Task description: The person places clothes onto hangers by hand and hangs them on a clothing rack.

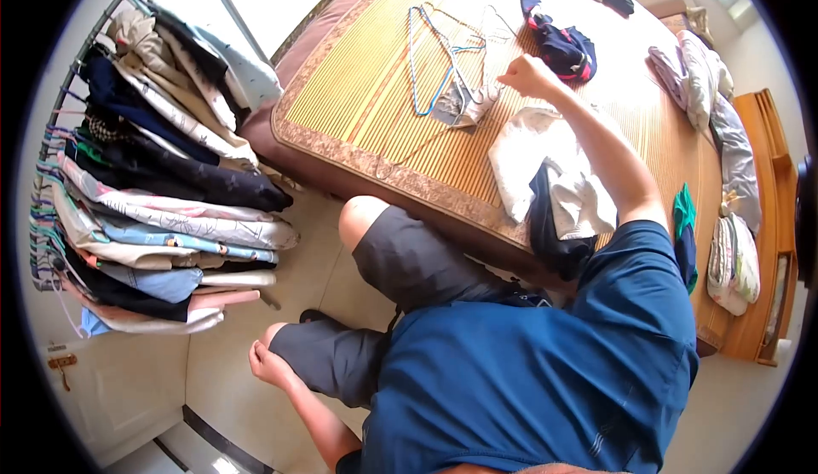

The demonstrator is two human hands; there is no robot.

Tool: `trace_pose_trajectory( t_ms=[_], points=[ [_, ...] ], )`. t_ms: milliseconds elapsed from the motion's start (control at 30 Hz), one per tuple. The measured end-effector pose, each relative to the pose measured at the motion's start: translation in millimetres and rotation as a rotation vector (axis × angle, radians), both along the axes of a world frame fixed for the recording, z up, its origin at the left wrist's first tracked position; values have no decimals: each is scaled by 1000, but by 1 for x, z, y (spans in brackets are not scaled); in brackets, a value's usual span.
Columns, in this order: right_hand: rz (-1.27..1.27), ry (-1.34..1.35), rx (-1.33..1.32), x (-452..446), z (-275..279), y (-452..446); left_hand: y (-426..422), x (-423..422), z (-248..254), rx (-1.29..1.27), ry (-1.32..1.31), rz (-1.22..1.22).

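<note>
My right hand (526,78) reaches over the bed with its fingers closed. What they pinch, if anything, I cannot make out. Just beside the fingertips lie a blue hanger (412,60) and other thin hangers, with a small grey printed cloth (457,106) among them. A dark navy garment with red trim (569,52) is bunched just beyond that hand. Closer to me, white clothing (521,154) and a dark garment (554,248) lie at the bed's edge, partly under my forearm. Down by my knee, my left hand (271,364) is curled closed, with nothing visible in it.
A rack rail (72,69) crowded with hanging clothes (196,180) stands at the left. The bamboo-matted bed (341,99) fills the upper middle. Folded bedding (733,265) rests by the wooden headboard (758,146). A white door (111,389) is at lower left.
</note>
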State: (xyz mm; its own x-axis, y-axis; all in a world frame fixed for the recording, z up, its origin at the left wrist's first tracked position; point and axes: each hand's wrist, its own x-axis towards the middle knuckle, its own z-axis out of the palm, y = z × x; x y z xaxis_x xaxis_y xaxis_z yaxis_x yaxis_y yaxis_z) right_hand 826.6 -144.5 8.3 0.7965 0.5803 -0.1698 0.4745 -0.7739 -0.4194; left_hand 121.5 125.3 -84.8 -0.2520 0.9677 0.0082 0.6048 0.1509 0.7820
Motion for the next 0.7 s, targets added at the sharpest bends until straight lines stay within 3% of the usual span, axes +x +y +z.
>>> trace_pose_trajectory(
  t_ms=[133,333,400,533,633,700],
  points=[
    [-129,-50,-61,-15,-14,13,-7,16,9,-5,39,-30],
    [-250,-122,51,-1,-26,1,-14,21,-2,39,72,-76],
    [-409,-419,145,14,-25,-14,-16,28,-2,40,78,-77],
    [-428,-823,-1,50,-20,-58,-14,30,-6,36,113,-116],
    [-473,-753,-114,69,-18,-81,-14,39,-3,18,101,-114],
    [-643,-371,64,93,-15,-90,-11,42,-8,20,97,-121]
  ],
)
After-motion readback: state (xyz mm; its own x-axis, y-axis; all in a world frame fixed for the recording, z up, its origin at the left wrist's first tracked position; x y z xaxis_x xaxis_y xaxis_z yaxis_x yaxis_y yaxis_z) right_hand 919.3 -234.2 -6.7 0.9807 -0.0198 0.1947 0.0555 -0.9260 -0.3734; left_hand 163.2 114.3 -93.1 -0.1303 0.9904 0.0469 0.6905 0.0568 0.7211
